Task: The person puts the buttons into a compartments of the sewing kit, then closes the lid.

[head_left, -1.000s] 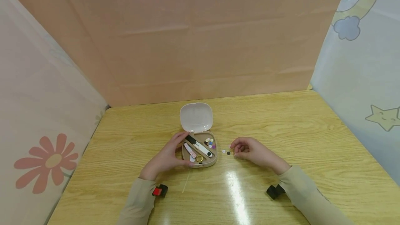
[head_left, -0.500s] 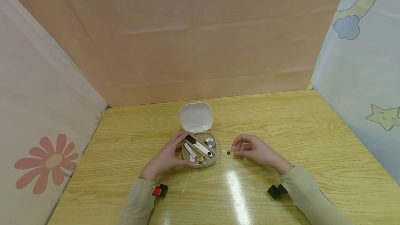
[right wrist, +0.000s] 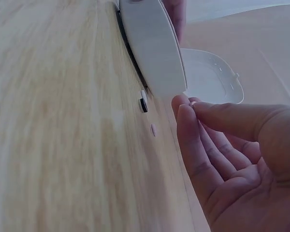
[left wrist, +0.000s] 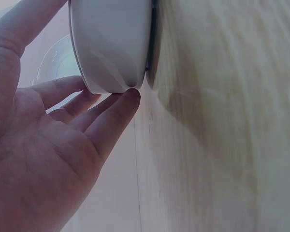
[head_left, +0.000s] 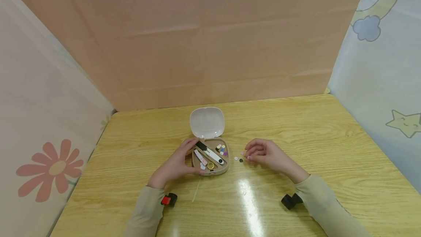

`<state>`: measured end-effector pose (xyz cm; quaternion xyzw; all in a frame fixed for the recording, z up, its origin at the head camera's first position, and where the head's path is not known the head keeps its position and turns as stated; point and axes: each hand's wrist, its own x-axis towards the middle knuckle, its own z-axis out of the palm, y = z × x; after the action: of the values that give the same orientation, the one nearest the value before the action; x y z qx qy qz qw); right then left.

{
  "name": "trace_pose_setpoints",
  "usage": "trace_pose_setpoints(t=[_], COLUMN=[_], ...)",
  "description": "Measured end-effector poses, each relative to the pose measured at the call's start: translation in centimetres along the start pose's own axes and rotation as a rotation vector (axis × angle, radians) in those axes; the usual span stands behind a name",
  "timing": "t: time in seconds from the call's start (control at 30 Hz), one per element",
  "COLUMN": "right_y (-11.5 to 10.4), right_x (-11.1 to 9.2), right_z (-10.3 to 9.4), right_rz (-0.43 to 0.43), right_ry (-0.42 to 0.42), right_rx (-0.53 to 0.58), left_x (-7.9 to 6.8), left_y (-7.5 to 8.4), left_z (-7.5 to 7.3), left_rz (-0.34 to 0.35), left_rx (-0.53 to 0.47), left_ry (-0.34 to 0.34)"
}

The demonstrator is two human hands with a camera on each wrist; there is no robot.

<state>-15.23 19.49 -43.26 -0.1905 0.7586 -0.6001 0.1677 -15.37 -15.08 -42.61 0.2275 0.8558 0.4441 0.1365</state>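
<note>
A pale sewing kit case (head_left: 227, 168) lies on the table with its lid (head_left: 207, 121) raised. My left hand (head_left: 174, 165) grips the case's left side, thumb at the front and fingers at the back. White-handled scissors (head_left: 214, 156), a folded tape measure (head_left: 200, 157), a gold ring-shaped piece (head_left: 211, 165) and several buttons (head_left: 222, 150) sit in its compartments. To the right, my right hand (head_left: 268, 156) pinches a small whitish button (right wrist: 192, 103) between thumb and index finger, mostly hidden by the fingertips. A white button (head_left: 235, 158), a black button (head_left: 241, 160) and a pink button (right wrist: 153, 130) lie below it.
A thin pale strip (head_left: 196, 190) lies in front of the case. Peach cloth (head_left: 210, 46) stands behind the wooden table (head_left: 296, 120), with patterned cloths (head_left: 371, 83) at the sides. Black wrist devices (head_left: 291, 201) are under both wrists.
My right hand has lifted slightly back from the loose buttons, and the pink one shows more fully. My left hand stays on the case.
</note>
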Motion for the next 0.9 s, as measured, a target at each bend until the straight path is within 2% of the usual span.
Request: trace_pose_setpoints(t=[0.1, 0.3, 0.5, 0.9], right_y=[0.0, -0.3, -0.8, -2.1], right_x=[0.1, 0.4, 1.0, 2.5], right_z=[0.0, 0.2, 0.5, 1.4], right_rz=[0.003, 0.039, 0.064, 0.067], right_ry=[0.02, 0.042, 0.074, 0.068], right_rx=[-0.013, 0.059, 0.092, 0.134], left_x=[0.0, 0.0, 0.1, 0.1], left_y=[0.1, 0.0, 0.0, -0.1], left_z=[-0.1, -0.1, 0.0, -0.1], left_rz=[0.0, -0.01, -0.012, -0.015], left_rx=[0.001, 0.019, -0.004, 0.006], left_ry=[0.002, 0.001, -0.006, -0.001])
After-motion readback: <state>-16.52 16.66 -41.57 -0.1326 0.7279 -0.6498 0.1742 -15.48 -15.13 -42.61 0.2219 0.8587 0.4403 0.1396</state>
